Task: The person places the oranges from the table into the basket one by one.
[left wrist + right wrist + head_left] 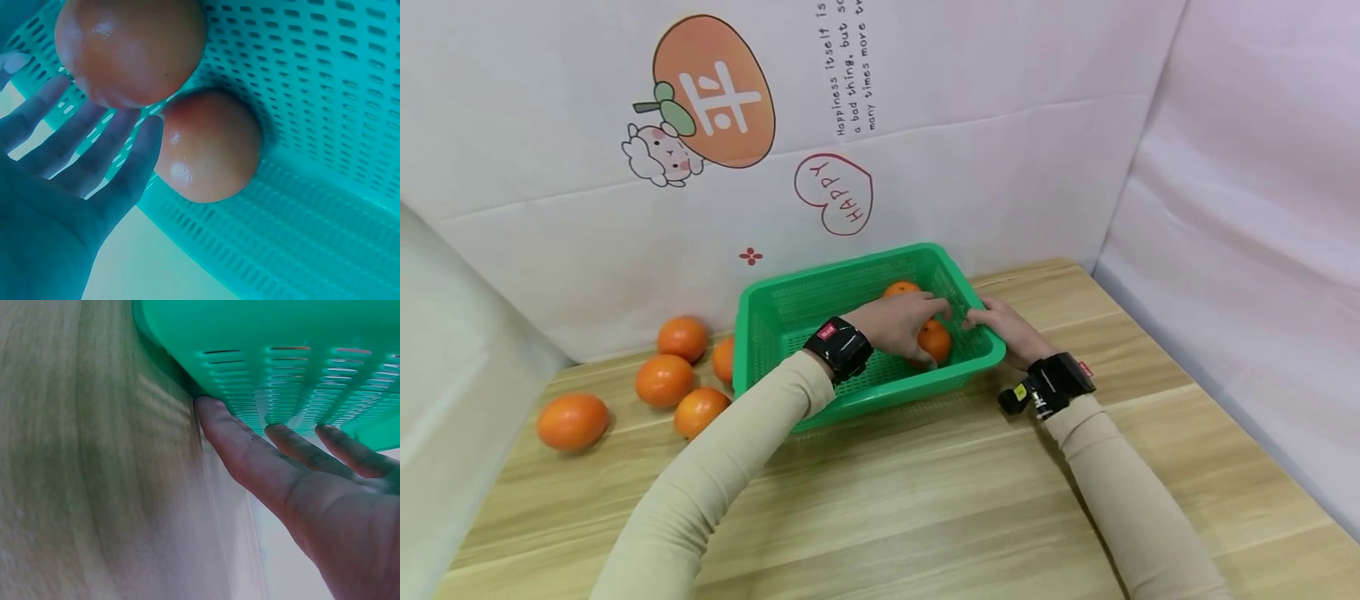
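My left hand (895,323) reaches down into a green perforated basket (865,402). Its fingers and thumb are spread around the front orange (935,340), and the left wrist view shows these fingers (94,147) nearly straight by an upper orange (131,50) and a lower orange (209,147); firm contact cannot be made out. Another orange (901,287) lies farther back, partly hidden by the hand. At the basket's right end, my right hand (1009,329) holds the rim, with fingertips (976,317) over it and other fingers (306,450) against the outer wall.
Left of the basket, several oranges (664,380) lie loose on the wooden table (880,517), one partly behind the basket's left end. A printed white cloth (962,183) hangs close behind the basket, and another white cloth (1247,250) borders the right side.
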Tool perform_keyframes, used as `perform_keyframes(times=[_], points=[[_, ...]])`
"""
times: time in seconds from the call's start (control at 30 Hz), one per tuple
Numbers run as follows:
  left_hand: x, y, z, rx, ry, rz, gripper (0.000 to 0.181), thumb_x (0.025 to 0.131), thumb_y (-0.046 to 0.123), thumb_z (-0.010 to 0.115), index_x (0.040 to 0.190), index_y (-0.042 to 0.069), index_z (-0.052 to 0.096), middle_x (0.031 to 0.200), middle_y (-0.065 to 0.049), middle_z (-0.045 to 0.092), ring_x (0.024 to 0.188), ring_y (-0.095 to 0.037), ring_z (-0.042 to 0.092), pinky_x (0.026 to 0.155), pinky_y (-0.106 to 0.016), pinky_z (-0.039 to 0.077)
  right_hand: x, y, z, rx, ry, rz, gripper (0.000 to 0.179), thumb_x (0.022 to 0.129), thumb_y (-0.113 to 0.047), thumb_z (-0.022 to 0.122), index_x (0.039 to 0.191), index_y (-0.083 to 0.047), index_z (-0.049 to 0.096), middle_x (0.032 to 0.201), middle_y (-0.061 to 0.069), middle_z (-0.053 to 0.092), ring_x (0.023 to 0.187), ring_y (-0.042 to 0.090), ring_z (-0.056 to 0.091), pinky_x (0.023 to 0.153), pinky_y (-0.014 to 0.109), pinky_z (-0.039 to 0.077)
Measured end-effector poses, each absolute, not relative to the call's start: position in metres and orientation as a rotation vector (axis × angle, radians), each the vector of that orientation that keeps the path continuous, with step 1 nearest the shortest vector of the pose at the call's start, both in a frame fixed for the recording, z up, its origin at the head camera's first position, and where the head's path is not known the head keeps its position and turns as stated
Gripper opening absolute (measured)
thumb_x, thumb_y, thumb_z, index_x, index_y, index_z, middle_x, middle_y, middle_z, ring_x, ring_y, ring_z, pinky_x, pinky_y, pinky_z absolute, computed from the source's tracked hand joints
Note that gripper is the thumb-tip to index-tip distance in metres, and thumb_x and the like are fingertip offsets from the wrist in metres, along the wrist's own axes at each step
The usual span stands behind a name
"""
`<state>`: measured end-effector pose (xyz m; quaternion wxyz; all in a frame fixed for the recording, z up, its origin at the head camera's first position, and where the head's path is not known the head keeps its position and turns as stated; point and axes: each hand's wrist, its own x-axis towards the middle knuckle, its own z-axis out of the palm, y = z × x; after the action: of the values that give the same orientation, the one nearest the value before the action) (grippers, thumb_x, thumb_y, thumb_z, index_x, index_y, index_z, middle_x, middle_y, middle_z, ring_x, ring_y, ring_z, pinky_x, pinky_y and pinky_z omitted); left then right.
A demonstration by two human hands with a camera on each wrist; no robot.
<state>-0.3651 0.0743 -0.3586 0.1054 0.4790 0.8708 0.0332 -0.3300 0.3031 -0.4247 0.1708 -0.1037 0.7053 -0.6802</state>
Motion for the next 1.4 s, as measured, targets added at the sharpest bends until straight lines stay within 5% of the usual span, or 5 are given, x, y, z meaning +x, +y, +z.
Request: perform_keyframes(times=[0.33, 0.8, 1.4], points=[[-0.359, 0.062, -0.346, 1.362, 2.618, 0.198, 0.071, 0.088, 0.045, 0.084, 0.145, 0.014, 0.055, 0.139, -0.01, 0.06, 0.106, -0.019, 0.056, 0.087, -0.032, 0.054, -0.33, 0.303, -0.423, -0.279, 2.003, -1.924, 0.064, 0.096, -0.007, 0.048, 0.158, 0.003, 0.035, 0.128, 0.016, 0.065, 0.095, 0.015, 0.074, 0.081, 0.03, 0.064], [-0.354, 0.028, -0.327, 1.279, 2.704, 0.315, 0.049, 0.098, 0.036, 0.074, 0.14, 0.016, 0.058, 0.144, -0.011, 0.059, 0.121, -0.027, 0.061, 0.102, -0.04, 0.054, -0.329, 0.303, -0.423, -0.283, 1.983, -1.943, 0.07, 0.093, -0.004, 0.048, 0.162, 0.0, 0.031, 0.107, 0.0, 0.076, 0.082, 0.015, 0.078, 0.074, 0.03, 0.065], [-0.321, -0.016, -0.314, 1.308, 2.86, 0.292, 0.056, 0.103, 0.037, 0.068, 0.148, 0.009, 0.052, 0.146, -0.009, 0.061, 0.132, -0.025, 0.061, 0.113, -0.039, 0.052, -0.328, 0.304, -0.423, -0.304, 1.981, -1.938, 0.072, 0.094, -0.004, 0.047, 0.163, 0.001, 0.027, 0.115, 0.003, 0.072, 0.088, 0.016, 0.078, 0.078, 0.031, 0.065]])
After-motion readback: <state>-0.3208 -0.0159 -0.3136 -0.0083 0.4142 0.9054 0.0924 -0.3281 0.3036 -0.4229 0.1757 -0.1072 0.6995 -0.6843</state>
